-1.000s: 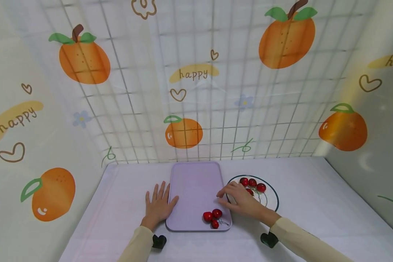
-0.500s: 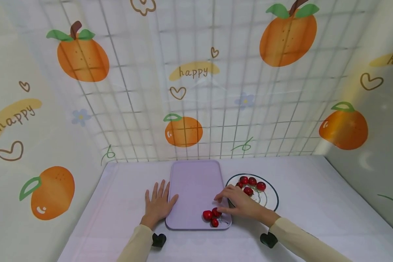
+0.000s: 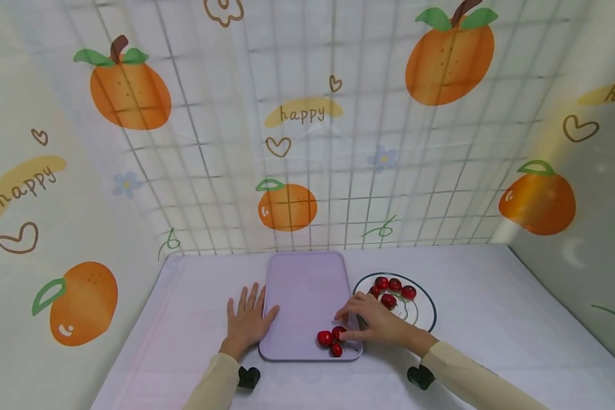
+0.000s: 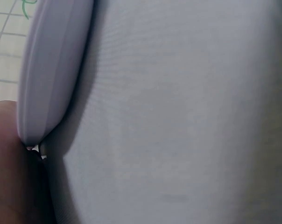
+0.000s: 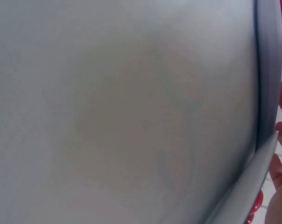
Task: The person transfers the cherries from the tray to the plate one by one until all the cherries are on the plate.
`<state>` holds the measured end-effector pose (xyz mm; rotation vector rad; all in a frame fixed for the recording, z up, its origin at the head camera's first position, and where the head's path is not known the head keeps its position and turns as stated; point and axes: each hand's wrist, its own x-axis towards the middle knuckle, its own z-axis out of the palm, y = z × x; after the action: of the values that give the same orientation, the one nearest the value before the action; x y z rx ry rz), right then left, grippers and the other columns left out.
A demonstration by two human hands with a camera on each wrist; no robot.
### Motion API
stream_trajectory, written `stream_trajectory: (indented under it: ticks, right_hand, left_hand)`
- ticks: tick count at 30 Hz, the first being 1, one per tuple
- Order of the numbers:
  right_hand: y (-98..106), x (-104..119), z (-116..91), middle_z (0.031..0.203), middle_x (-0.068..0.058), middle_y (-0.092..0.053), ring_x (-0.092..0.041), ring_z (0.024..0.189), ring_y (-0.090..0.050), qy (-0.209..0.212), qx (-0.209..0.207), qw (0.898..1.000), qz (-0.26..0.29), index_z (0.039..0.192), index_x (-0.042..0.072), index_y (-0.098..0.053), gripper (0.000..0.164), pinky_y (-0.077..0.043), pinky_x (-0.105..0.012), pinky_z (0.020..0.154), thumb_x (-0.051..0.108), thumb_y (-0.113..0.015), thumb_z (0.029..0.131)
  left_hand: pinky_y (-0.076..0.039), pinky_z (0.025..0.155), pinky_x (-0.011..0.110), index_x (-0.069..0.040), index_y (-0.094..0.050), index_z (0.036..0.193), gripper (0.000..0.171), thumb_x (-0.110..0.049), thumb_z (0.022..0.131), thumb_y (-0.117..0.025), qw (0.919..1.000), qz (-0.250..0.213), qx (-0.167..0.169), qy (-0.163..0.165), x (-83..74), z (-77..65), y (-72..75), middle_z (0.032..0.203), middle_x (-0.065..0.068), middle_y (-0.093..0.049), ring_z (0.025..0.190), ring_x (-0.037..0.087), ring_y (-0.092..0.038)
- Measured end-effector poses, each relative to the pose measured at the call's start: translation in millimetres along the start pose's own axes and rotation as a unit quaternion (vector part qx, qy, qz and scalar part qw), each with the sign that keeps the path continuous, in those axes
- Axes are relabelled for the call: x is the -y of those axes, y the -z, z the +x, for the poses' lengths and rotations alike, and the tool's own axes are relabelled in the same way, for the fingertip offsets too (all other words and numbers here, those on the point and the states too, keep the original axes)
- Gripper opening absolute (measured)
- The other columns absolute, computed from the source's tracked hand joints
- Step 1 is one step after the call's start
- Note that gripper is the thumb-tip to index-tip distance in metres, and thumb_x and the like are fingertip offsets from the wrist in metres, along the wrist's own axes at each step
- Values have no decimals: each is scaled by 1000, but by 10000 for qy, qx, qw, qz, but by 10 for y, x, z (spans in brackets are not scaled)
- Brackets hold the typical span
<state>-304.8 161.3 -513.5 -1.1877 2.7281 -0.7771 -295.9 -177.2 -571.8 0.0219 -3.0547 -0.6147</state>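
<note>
Glossy red cherries (image 3: pixel 325 339), three in a tight cluster, lay by the near right corner of a lilac tray (image 3: pixel 307 296), and a thin stem showed beside them, toward the tray's right edge. Small and round, they looked light and firm, though the skin would probably bruise under a hard pinch and the shine suggested they might slip or roll on the smooth tray. A soft hold across the widest part with thumb and forefinger seemed the best way to take one; the stem looked too thin to trust. The right hand (image 3: pixel 373 320) reached in over the tray's right edge, its thumb tip against the farther right cherry of the cluster and its forefinger bent above, a gap left between the two; it had no firm hold on the fruit, as far as could be told. Just beyond that right edge stood a clear plate (image 3: pixel 433 310) with a dark rim, partly behind the hand, and more cherries (image 3: pixel 409 292) sat toward its far side, at least five in sight, with green stems among them. Along the tray's left edge, the left hand (image 3: pixel 247 326) lay flat on the white surface (image 3: pixel 184 324), fingers straight and spread, gripping nothing, its thumb across the rim. At the surface's far edge rose a curtain (image 3: pixel 220 199) printed with oranges.
</note>
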Motion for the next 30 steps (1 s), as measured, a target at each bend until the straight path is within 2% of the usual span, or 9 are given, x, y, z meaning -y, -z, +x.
stream_trajectory:
  ticks: [4, 10, 17, 20, 26, 30]
  right_hand:
    - [-13, -12, -17, 108, 12, -69, -7, 108, -50, 137, 9, 9998, -130, 118, 29, -74, 39, -46, -36, 92, 55, -75, 88]
    - [-31, -29, -15, 110, 13, -70, -9, 110, -52, 476, -94, 9983, -315, 114, 33, -75, 28, -44, -38, 93, 50, -75, 91]
    - [-24, -47, -17, 111, 13, -71, -9, 110, -53, 522, -147, 9982, -258, 113, 32, -75, 26, -46, -39, 95, 48, -74, 92]
    - [-1, -41, -25, 111, 14, -71, -8, 110, -53, 380, -144, 9991, -114, 114, 30, -74, 28, -48, -37, 95, 47, -74, 92]
    - [45, -26, -26, 117, 16, -66, -9, 114, -53, -421, -113, 9990, -29, 118, 32, -69, 32, -56, -35, 98, 50, -73, 93]
    - [64, -17, -10, 116, 12, -65, -11, 112, -55, -634, -456, 9969, -133, 120, 29, -69, 32, -58, -33, 94, 43, -75, 92]
  left_hand:
    - [2, 128, 64, -22, -23, 165, 80, -70, 102, -34, 10000, 18, 11, -8, 0, -2, -10, 176, 2, -14, 165, 32, -5]
    - [1, 128, 65, -22, -24, 165, 80, -70, 102, -35, 10000, 65, -41, -33, 4, -4, -24, 176, 2, -15, 164, 32, -6]
    - [1, 128, 65, -22, -24, 165, 80, -70, 102, -34, 9999, 92, -42, -39, 6, -3, -27, 176, 2, -16, 164, 32, -7]
    - [0, 128, 65, -22, -24, 165, 80, -70, 102, -34, 9999, 107, -40, -24, 0, -4, -24, 175, 2, -16, 164, 32, -7]
    - [2, 128, 65, -22, -23, 165, 80, -70, 102, -34, 10000, 56, 42, -20, -14, -8, -11, 176, 2, -14, 165, 32, -5]
    - [2, 128, 65, -22, -24, 165, 79, -69, 102, -35, 10000, 13, -14, -13, -14, -11, 2, 176, 2, -15, 164, 32, -6]
